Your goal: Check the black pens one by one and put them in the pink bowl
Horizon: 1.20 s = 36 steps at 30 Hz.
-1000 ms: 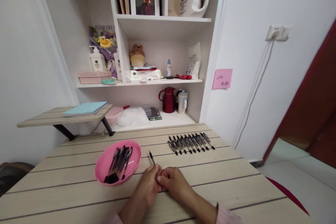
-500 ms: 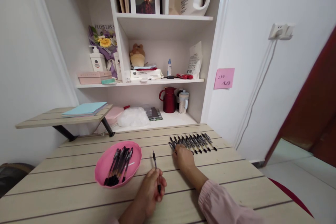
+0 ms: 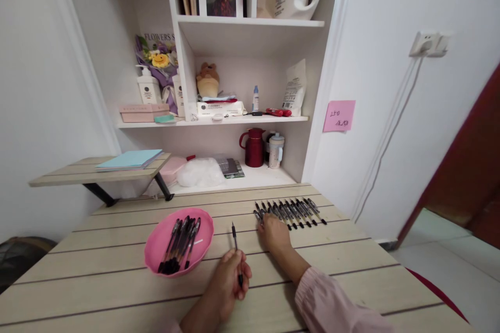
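My left hand [image 3: 230, 280] is closed around a slim black pen [image 3: 235, 239], which points up and away with its thin tip bare. On the table to the right lies a slanted row of black-and-clear pens [image 3: 299, 214], side by side. My right hand [image 3: 274, 233] is at the row's left end, fingers pinched on a pen [image 3: 258, 215] that they mostly hide. Left of my left hand stands a pink scalloped bowl [image 3: 151, 250] holding a bunch of similar pens [image 3: 180, 245] and a small white strip.
A small raised shelf [image 3: 70, 173] with blue paper [image 3: 130, 159] stands at the table's left. Behind the table are white shelves [image 3: 250, 22], a dark red jug [image 3: 254, 148], a light cup [image 3: 275, 152] and a clear plastic bag [image 3: 201, 173]. A pink note [image 3: 339, 116] is on the wall.
The view has shifted slightly, so most things sit a little farther right. Both hands keep nearly the same pose, the left still with its pen and the right still at the row's left end.
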Motion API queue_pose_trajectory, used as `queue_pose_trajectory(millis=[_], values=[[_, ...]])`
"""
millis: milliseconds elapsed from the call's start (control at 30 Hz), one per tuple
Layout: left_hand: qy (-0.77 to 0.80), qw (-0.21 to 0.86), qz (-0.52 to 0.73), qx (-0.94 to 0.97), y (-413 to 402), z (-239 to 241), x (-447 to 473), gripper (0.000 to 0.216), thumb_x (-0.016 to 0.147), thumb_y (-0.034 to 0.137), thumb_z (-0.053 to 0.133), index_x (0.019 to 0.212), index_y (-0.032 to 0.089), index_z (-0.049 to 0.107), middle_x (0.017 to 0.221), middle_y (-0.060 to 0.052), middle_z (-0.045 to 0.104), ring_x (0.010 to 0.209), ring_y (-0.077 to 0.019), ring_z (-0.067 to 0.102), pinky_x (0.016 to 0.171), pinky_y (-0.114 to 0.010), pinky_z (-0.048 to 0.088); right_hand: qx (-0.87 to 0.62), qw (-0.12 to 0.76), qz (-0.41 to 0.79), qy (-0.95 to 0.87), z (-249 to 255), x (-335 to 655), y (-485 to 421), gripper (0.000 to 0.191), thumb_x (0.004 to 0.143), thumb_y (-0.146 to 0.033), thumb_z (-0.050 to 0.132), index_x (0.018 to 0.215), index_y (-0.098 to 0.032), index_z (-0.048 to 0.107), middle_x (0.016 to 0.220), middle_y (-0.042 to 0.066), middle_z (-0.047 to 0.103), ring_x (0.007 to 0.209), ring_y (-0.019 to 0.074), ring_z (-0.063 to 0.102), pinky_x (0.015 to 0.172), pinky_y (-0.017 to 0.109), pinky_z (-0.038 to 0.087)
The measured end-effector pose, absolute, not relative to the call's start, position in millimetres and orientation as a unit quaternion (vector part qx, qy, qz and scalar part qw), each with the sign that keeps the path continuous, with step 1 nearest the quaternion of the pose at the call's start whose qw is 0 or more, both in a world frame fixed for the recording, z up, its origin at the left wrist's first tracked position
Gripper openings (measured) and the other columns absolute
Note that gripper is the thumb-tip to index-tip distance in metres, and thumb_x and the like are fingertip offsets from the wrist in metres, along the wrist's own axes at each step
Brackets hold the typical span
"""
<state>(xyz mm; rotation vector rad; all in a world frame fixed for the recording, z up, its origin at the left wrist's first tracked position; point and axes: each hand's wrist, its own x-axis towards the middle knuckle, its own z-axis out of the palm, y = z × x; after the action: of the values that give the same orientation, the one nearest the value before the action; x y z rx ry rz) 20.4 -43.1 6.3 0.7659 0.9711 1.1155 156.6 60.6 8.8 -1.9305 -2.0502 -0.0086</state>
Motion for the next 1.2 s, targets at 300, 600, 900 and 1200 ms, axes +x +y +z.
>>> queue_pose_trajectory(millis=[300, 600, 900, 1200], values=[[0.432, 0.670, 0.498, 0.341, -42, 3, 20, 0.031, 0.075, 0.049, 0.050, 0.077, 0.020, 0.040, 0.052, 0.005, 0.054, 0.028, -0.0033, 0.035, 0.031, -0.017, 0.011, -0.678, 0.190, 0.047, -0.708, 10, 151, 63, 0.019, 0.083, -0.022, 0.045, 0.089, -0.010, 0.059, 0.092, 0.018, 0.063, 0.083, 0.0220, 0.063, 0.069, 0.029, 0.043], [0.441, 0.668, 0.471, 0.371, -46, 7, 21, 0.031, 0.075, 0.050, 0.049, 0.078, 0.020, 0.041, 0.051, 0.006, 0.053, 0.026, -0.0017, 0.028, 0.033, -0.017, 0.004, -0.646, 0.275, 0.168, -0.692, 15, 161, 49, 0.011, 0.072, -0.011, 0.049, 0.076, -0.010, 0.060, 0.080, 0.016, 0.066, 0.078, 0.0222, 0.062, 0.067, 0.029, 0.043], [0.457, 0.627, 0.407, 0.482, -50, 5, 30, 0.027, 0.079, 0.046, 0.042, 0.074, 0.020, 0.041, 0.042, 0.007, 0.048, 0.025, -0.0018, 0.021, 0.032, -0.019, 0.002, -0.418, 0.545, 0.592, -0.421, 22, 177, 28, 0.033, 0.062, -0.040, 0.067, 0.080, -0.015, 0.057, 0.074, 0.004, 0.065, 0.041, 0.0045, 0.042, 0.037, 0.017, 0.026], [0.463, 0.615, 0.389, 0.506, -51, 5, 32, 0.027, 0.078, 0.047, 0.042, 0.073, 0.020, 0.042, 0.039, 0.008, 0.047, 0.024, -0.0027, 0.020, 0.032, -0.019, 0.006, -0.369, 0.549, 0.637, -0.396, 32, 166, 26, 0.037, 0.054, -0.044, 0.073, 0.071, -0.015, 0.058, 0.060, -0.003, 0.056, 0.038, 0.0017, 0.032, 0.035, 0.017, 0.017]])
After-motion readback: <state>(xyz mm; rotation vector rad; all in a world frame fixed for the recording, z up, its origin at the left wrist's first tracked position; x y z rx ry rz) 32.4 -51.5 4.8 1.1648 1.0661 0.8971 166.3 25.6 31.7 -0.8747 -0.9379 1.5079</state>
